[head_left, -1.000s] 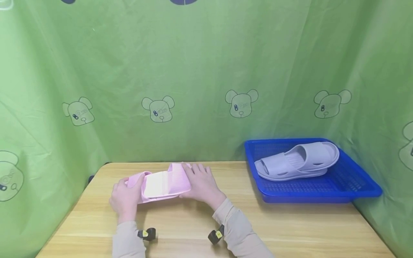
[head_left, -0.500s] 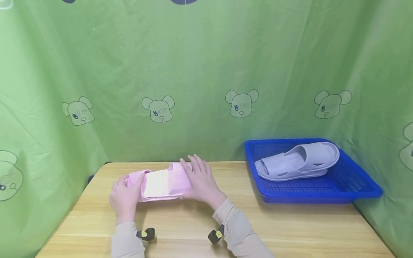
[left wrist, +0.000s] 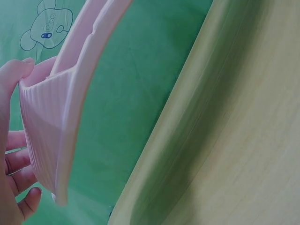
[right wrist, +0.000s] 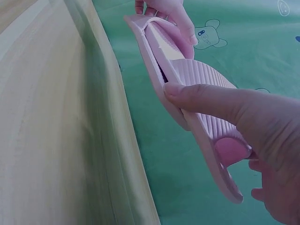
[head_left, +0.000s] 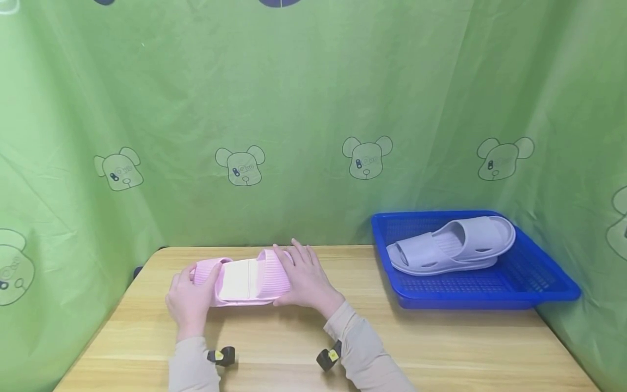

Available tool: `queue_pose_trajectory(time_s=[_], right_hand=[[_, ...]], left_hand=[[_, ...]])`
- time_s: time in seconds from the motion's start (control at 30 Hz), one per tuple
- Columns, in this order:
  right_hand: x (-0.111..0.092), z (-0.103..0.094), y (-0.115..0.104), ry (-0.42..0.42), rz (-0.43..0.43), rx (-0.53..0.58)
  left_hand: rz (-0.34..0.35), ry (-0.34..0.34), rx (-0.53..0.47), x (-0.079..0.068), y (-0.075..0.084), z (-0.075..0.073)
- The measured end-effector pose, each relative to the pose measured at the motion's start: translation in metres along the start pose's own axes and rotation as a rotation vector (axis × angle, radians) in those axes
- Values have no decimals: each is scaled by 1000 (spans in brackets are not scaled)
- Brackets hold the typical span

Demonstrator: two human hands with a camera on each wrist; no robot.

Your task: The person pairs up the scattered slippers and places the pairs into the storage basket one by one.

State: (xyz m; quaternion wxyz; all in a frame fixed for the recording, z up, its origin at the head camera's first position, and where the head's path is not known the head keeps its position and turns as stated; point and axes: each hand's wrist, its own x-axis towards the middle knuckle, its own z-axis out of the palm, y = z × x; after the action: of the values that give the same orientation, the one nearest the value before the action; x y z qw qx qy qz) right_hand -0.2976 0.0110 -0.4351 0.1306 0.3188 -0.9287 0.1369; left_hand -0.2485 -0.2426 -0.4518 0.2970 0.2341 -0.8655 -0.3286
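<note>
The left hand point(head_left: 188, 299) and right hand point(head_left: 309, 280) pinch opposite ends of the pink ribbed slippers point(head_left: 237, 282), above the pale wooden worktop point(head_left: 274, 340). The smooth grey slippers point(head_left: 443, 250) already lie in the blue perforated plastic basket point(head_left: 490, 296); the pink pair, seemingly nested, lies outside it.

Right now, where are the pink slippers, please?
In the head view, the pink slippers are left of centre, held above the table between the left hand and right hand.

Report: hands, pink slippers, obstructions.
Left hand, right hand gripping pink slippers. Pair overlapped, held above table. Nothing visibly in the way; blue basket off right.
</note>
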Motion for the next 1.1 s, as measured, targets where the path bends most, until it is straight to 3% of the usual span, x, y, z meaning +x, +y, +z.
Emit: queue_pose_trajectory(time_s=[1.1], right_hand=[[0,-1,-5,31,-28,-5]], left_hand=[[10,30,29,-4,7,0]])
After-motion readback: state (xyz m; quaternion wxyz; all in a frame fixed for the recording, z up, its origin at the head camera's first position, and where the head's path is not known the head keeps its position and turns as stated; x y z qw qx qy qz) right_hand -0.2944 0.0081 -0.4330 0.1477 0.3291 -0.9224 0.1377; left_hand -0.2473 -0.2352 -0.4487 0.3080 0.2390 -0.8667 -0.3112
